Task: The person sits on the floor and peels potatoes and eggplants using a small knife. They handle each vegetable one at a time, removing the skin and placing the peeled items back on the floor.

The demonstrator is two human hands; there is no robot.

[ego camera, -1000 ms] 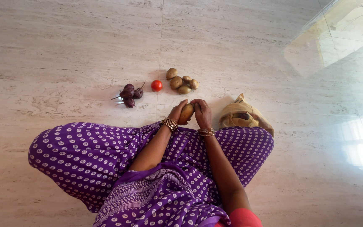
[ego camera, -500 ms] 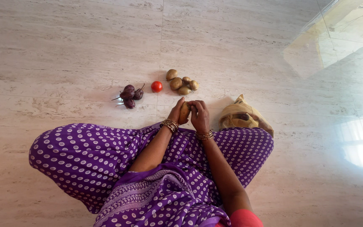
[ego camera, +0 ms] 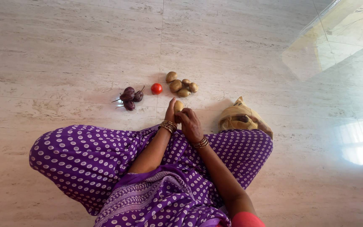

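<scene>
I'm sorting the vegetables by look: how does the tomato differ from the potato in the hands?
The tomato is red and round; the potato is tan and more oval. The tomato lies on the floor alone and untouched; the potato is held up between the left hand and right hand. Both look whole and are of similar size.

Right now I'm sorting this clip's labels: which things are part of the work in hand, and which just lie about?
In hand:
- potato, held between left hand and right hand

Lying about on the floor:
- pile of potatoes
- tomato
- small purple aubergines
- yellowish cloth bag beside the right knee
</scene>
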